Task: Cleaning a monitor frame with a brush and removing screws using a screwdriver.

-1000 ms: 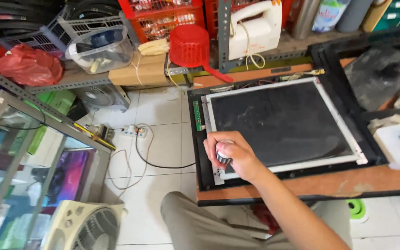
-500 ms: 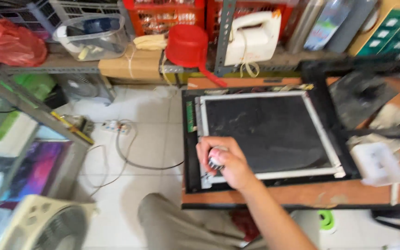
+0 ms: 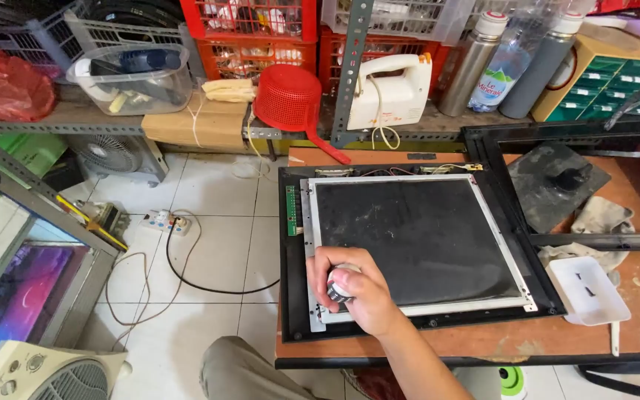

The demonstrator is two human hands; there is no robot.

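Compared with a moment ago, the right hand (image 3: 353,292) is sitting in almost the same spot at the lower-left corner of the bare display panel (image 3: 416,244); it is mostly the view that has been swinging, now looking more squarely down. The hand is still clenched over the rounded grip of a small screwdriver (image 3: 340,285), its pale and dark handle peeking out between thumb and fingers. So the work is staying at that one corner, and I would judge a fastener there is being turned rather than the tool moving on, though the tip itself is hidden under the hand.

The tool is standing upright in the fist, pressed down onto the silver metal frame (image 3: 312,296) that is edging the dark panel, just beside the narrow green circuit strip (image 3: 290,211) on the left side. The panel is lying flat inside the black monitor casing (image 3: 285,296), which is resting on the wooden counter (image 3: 483,344). The left hand is not in view.

Off to the right, a small white tray (image 3: 587,292) is sitting on the counter, well apart from the hand. A red colander (image 3: 288,96) and a white hand mixer (image 3: 390,89) are resting on the shelf behind.
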